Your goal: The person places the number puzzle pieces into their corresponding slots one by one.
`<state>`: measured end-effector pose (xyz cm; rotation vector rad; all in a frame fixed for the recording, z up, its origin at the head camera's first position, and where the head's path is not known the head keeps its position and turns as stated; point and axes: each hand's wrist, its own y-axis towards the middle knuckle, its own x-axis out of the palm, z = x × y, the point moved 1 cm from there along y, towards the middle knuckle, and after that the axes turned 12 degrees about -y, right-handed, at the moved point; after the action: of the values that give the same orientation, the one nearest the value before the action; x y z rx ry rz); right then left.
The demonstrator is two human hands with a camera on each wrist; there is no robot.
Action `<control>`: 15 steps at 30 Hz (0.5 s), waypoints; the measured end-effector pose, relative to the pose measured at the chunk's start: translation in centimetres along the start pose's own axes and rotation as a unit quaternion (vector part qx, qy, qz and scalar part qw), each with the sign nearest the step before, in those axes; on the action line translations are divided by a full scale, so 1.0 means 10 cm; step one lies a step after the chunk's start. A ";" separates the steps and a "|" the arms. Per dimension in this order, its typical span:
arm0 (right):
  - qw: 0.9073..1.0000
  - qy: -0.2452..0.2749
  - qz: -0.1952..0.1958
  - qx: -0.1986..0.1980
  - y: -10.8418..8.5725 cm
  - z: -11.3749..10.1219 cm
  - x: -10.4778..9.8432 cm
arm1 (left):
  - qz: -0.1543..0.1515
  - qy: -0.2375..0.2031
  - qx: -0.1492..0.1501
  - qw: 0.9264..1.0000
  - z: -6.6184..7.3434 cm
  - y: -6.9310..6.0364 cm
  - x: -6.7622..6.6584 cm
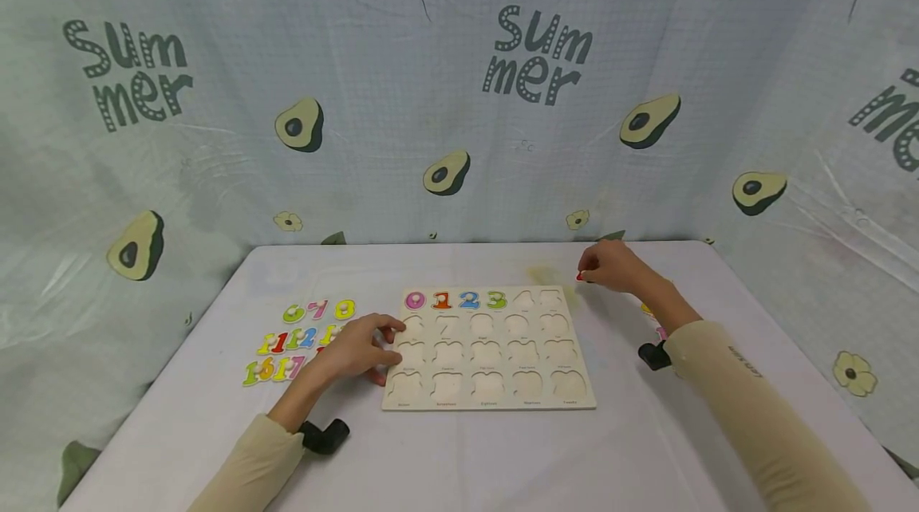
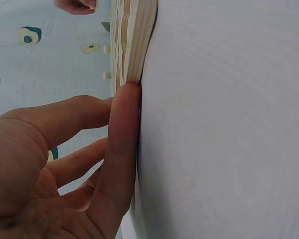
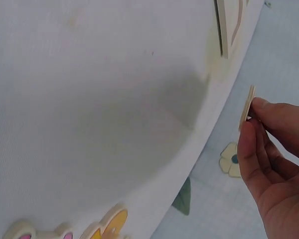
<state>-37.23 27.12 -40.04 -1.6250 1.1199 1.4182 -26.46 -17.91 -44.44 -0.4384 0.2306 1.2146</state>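
Observation:
A wooden number puzzle board (image 1: 467,375) lies flat on the table, with pieces 0 (image 1: 416,301), 1 (image 1: 441,301), 2 (image 1: 469,301) and 3 (image 1: 497,300) in the top row. My left hand (image 1: 356,348) rests its fingertips along the board's left edge; the left wrist view shows a digit (image 2: 123,112) against the wooden side. Beyond the board's far right corner, my right hand (image 1: 616,266) pinches a small red number piece (image 1: 580,277) above the table. In the right wrist view that thin wooden piece (image 3: 246,108) appears edge-on, so its digit is hidden.
Left of the board lie several colourful number pieces (image 1: 290,343) in rows, some behind my left hand. A few more, including a yellow-orange piece (image 3: 114,221), lie under my right forearm. A printed curtain (image 1: 359,57) hangs behind the white table (image 1: 488,464).

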 end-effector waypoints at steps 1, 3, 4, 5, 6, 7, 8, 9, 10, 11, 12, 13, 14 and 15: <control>1.000 0.002 0.002 -0.003 0.00 -0.03 0.01 | 0.000 0.000 0.000 1.000 0.00 0.00 0.00; 1.000 0.007 0.004 -0.008 0.02 -0.08 0.04 | 0.000 0.000 -0.001 1.000 0.00 0.00 0.00; 1.000 0.009 0.004 -0.011 0.03 -0.10 0.05 | 0.000 0.000 -0.001 1.000 0.00 0.00 0.00; 1.000 0.012 0.003 -0.010 0.03 -0.13 0.06 | -0.001 0.000 -0.001 1.000 0.00 0.00 0.00; 1.000 0.013 0.001 -0.010 0.04 -0.16 0.07 | -0.001 -0.001 -0.001 1.000 0.00 0.00 0.00; 1.000 0.014 0.000 -0.011 0.05 -0.18 0.08 | -0.001 -0.001 -0.001 1.000 0.00 0.00 0.00; 1.000 0.014 -0.001 -0.013 0.06 -0.21 0.09 | -0.002 -0.003 -0.002 1.000 0.00 0.00 0.00; 1.000 0.013 -0.003 -0.016 0.06 -0.23 0.10 | -0.004 -0.001 0.000 1.000 -0.01 0.00 0.00; 1.000 0.012 -0.004 -0.018 0.07 -0.26 0.11 | -0.004 -0.003 -0.001 1.000 -0.01 0.00 0.00; 1.000 0.012 -0.005 -0.019 0.08 -0.28 0.12 | -0.004 -0.004 -0.001 1.000 -0.01 -0.01 0.00; 1.000 0.010 -0.006 -0.023 0.09 -0.30 0.13 | -0.004 -0.005 -0.002 1.000 -0.01 -0.01 0.00; 1.000 0.008 -0.006 -0.028 0.09 -0.32 0.14 | -0.004 -0.006 -0.002 1.000 -0.01 -0.01 0.00; 0.999 0.008 -0.007 -0.032 0.10 -0.34 0.15 | -0.004 -0.007 -0.003 1.000 -0.01 -0.01 0.00; 0.999 0.010 -0.009 -0.035 0.11 -0.37 0.16 | -0.005 -0.007 -0.003 1.000 -0.01 -0.02 0.00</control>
<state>-36.75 23.13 -41.00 -1.6962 1.0749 1.4468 -26.30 -17.96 -44.47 -0.4355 0.2127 1.2092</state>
